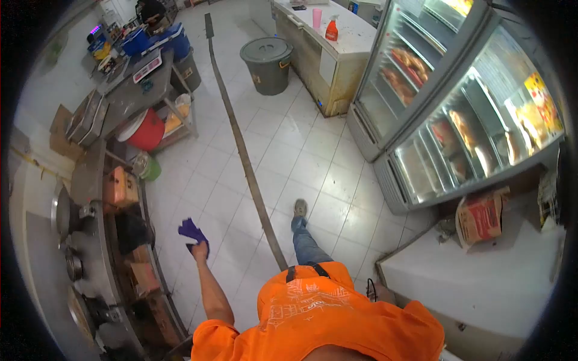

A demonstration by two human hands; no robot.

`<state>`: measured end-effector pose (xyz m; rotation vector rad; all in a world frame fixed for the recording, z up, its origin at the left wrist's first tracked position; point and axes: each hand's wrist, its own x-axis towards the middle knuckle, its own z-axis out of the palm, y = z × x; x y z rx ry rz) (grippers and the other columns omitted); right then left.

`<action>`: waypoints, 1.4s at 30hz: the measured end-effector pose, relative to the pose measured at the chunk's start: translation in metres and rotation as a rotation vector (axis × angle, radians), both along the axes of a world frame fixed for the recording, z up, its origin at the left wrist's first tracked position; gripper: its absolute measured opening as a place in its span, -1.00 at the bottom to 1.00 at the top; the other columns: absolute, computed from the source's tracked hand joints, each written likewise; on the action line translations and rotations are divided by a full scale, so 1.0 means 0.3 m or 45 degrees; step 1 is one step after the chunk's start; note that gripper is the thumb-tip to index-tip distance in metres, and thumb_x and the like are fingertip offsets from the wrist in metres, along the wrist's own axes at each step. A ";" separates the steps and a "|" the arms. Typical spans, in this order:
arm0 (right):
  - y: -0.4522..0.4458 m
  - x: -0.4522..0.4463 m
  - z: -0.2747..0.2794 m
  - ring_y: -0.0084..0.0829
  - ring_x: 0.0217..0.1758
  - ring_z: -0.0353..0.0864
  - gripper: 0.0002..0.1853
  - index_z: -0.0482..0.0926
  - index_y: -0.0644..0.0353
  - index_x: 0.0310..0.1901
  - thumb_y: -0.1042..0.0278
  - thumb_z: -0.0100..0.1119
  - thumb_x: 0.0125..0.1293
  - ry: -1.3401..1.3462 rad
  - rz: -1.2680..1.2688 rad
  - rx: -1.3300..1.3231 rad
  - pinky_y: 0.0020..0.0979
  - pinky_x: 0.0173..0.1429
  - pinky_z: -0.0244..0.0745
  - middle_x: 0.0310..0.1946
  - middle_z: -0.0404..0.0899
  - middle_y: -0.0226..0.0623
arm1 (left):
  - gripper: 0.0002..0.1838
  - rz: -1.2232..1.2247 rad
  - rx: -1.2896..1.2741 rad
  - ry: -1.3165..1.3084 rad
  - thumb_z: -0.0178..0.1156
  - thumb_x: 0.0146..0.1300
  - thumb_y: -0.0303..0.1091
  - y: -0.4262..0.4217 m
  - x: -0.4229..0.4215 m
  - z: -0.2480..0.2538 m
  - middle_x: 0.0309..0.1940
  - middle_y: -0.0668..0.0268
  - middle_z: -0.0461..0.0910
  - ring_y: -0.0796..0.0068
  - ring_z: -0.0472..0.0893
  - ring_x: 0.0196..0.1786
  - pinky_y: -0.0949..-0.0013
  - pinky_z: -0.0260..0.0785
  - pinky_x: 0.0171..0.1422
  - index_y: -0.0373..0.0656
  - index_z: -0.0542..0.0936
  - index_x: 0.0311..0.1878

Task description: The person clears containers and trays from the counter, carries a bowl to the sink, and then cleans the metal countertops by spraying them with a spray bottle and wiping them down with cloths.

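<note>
My left hand [200,249] hangs out over the floor at the left of my body. It appears closed around a purple glove [191,230], whose finger-like ends stick out beyond the hand; a small black patch shows beside it. Low at my right side, partly behind the orange shirt [307,307], a bit of my right hand or wrist [384,295] shows next to a thin black looped thing [372,290]. Its fingers are hidden, so whether it holds anything is unclear. One shoe [300,208] is on the tiles ahead.
Shelving with pans [62,216] lines the left, a red tub [146,130] beyond it. Lit glass-door fridges [463,120] and a white counter [475,271] with a paper bag [480,219] stand right. Ahead are a lidded grey bin [267,65], a long floor strip [244,156] and a distant person [152,13].
</note>
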<state>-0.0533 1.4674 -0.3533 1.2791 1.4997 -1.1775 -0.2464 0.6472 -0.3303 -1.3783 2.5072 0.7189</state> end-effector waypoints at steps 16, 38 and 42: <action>-0.259 -3.038 0.083 -0.50 -0.13 0.56 -0.74 0.57 0.18 0.05 0.23 0.09 0.49 1.552 0.636 0.088 -0.42 -0.04 0.49 -0.16 0.61 -0.40 | -0.44 -0.375 0.341 -0.754 -0.12 0.33 0.07 0.660 -0.841 -0.170 -0.03 -0.13 0.62 -0.16 0.59 0.07 -0.03 0.45 0.15 -0.21 0.64 -0.03; -0.067 -5.424 0.387 0.00 0.17 0.56 -0.06 0.36 0.21 0.32 -0.15 0.52 -0.02 2.044 -0.115 0.966 -0.10 0.25 0.45 0.18 0.53 0.03 | -0.46 1.063 0.118 0.566 -0.01 0.30 -0.01 0.646 -2.581 0.426 -0.20 -0.21 0.65 -0.18 0.64 -0.02 0.01 0.42 0.11 -0.39 0.68 -0.16; -0.174 -5.421 0.383 0.06 0.10 0.60 -0.15 0.39 0.32 0.30 -0.18 0.33 0.13 2.080 0.201 1.582 -0.11 0.20 0.48 0.12 0.56 0.10 | -0.33 1.319 0.203 0.082 -0.06 0.30 0.10 0.856 -2.291 0.112 -0.12 -0.34 0.59 -0.29 0.57 0.09 -0.04 0.35 0.25 -0.49 0.64 -0.12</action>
